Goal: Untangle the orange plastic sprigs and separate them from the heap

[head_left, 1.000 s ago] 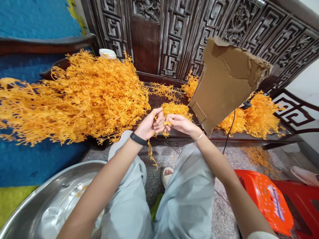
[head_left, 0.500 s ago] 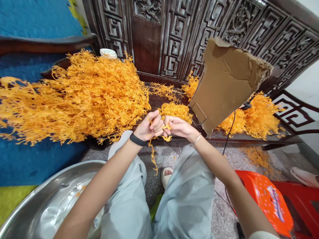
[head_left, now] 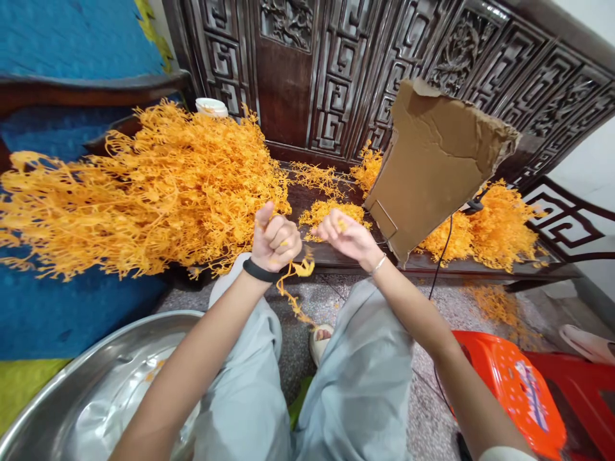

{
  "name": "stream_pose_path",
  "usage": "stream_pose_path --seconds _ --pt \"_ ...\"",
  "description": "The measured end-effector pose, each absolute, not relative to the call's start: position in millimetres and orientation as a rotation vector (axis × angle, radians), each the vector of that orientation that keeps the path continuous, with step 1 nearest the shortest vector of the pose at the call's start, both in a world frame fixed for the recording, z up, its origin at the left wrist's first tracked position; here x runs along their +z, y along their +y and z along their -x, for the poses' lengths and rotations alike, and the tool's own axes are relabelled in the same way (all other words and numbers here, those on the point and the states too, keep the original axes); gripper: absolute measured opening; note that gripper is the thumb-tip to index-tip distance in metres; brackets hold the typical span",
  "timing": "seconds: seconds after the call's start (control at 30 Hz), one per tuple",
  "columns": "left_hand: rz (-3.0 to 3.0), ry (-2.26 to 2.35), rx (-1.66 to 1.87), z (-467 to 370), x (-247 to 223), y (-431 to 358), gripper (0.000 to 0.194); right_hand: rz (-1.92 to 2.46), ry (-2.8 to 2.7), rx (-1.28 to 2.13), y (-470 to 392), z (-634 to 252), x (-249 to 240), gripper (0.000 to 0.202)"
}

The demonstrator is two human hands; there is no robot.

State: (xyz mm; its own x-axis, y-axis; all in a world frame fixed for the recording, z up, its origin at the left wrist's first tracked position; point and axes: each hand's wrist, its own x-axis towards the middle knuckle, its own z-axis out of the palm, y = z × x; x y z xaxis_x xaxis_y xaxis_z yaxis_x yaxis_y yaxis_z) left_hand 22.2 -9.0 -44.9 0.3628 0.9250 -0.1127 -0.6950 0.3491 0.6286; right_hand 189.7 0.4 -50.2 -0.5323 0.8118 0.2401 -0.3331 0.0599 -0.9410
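Observation:
My left hand point(head_left: 275, 239), a black band at its wrist, is closed in a fist around an orange plastic-looking strand point(head_left: 291, 296). The strand's thin, knobbly tail dangles below the fist toward the floor. My right hand point(head_left: 350, 237), with a thin bangle, has its fingers curled together; a small orange piece point(head_left: 342, 225) shows among them, partly hidden and blurred. A gap separates the two hands. Behind them, a small heap of orange pieces point(head_left: 331, 212) lies on the dark wooden bench. To the left, a large pile of orange branching strands point(head_left: 192, 186) spreads out.
A torn cardboard sheet point(head_left: 432, 157) leans on the bench, with more orange heaps point(head_left: 502, 224) to its right. A steel basin point(head_left: 52, 390) stands at lower left. At lower right is a red plastic stool point(head_left: 514, 390). A black cable point(head_left: 442, 256) hangs from the bench.
My hands were together at the strand and have moved apart. The left went slightly left with the strand, which now swings out to the right; the right hand went slightly right.

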Motion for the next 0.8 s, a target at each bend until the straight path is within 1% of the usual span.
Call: stream_pose_path --seconds 0.07,0.13,0.27,0.33,0.47,0.6,0.8 --pt "-0.525 0.502 1.158 -19 -45 -11 0.071 0.632 -1.357 1.443 8 -196 -46 0.044" --pt "-0.553 0.486 1.098 -18 -46 -10 0.07 0.755 -1.284 1.314 17 -205 -45 0.038" --pt "-0.688 0.373 0.909 -26 -47 -7 0.068 0.99 -1.154 1.218 38 -227 -57 0.022" --pt "-0.76 0.314 0.846 -31 -48 -6 0.065 1.135 -1.085 1.179 48 -240 -68 0.018" --pt "-0.825 0.266 0.825 -37 -51 -4 0.061 1.336 -0.961 1.086 61 -261 -86 0.013" --pt "-0.786 0.312 0.881 -38 -55 0 0.058 1.458 -0.876 1.03 65 -276 -93 0.009" --pt "-0.68 0.344 0.994 -36 -58 5 0.056 1.56 -0.809 1.003 65 -283 -99 0.013"
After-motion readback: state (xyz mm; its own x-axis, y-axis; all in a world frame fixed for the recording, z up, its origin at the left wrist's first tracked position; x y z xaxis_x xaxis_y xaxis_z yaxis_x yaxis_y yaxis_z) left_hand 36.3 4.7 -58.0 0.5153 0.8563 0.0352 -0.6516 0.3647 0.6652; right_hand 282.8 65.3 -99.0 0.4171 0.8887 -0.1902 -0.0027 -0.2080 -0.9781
